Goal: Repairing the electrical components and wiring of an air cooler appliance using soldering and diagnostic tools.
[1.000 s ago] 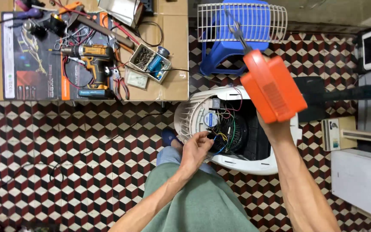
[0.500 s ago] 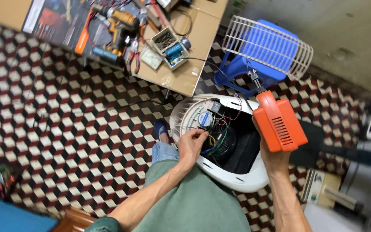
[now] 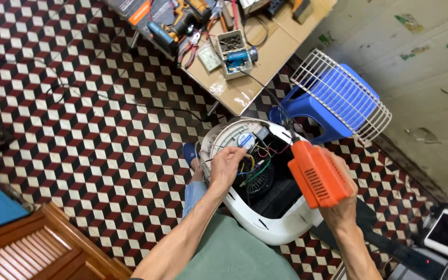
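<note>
Orange and boxy, the soldering gun (image 3: 320,175) is sitting in the right hand (image 3: 340,205), whose grip is wrapped tight around it, tip pointing at the open white fan base (image 3: 265,228) on the tiled floor (image 3: 79,129). The left hand (image 3: 226,165) is pinching the coloured wires (image 3: 255,163) inside. It looks like wire-fixing work; next, the tip needs careful aiming. Both arms are reaching forward and down.

Tangled wires (image 3: 255,165) crowd open housing (image 3: 265,218); low table (image 3: 255,83), stool (image 3: 307,111) perhaps block beyond.
</note>
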